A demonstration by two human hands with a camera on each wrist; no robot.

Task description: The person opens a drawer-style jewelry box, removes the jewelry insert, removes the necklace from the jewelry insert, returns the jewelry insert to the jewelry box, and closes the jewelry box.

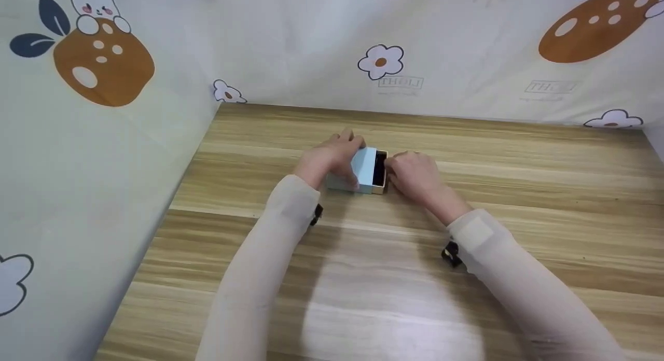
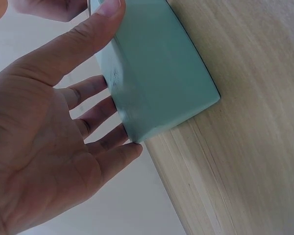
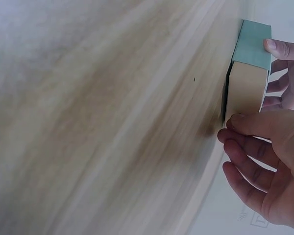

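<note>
A small drawer-style box lies on the wooden table, its pale blue-green sleeve (image 1: 365,166) around a tan inner drawer (image 3: 245,88). The drawer sticks partly out of the sleeve's right end, and its dark inside shows in the head view. My left hand (image 1: 332,156) grips the sleeve from above, thumb on the near side and fingers along the far side. In the left wrist view the sleeve's closed-looking corner lies beyond the little finger (image 2: 120,159). At the drawer's outer end, my right hand (image 1: 417,179) pinches the edge between thumb and forefinger, other fingers loosely curled.
The wood-grain table (image 1: 519,195) extends around the box on all sides. Behind it and at the left rises a pale cloth (image 1: 290,50) printed with fruit and flowers. Each sleeve cuff carries a small black device (image 1: 452,254) at the wrist.
</note>
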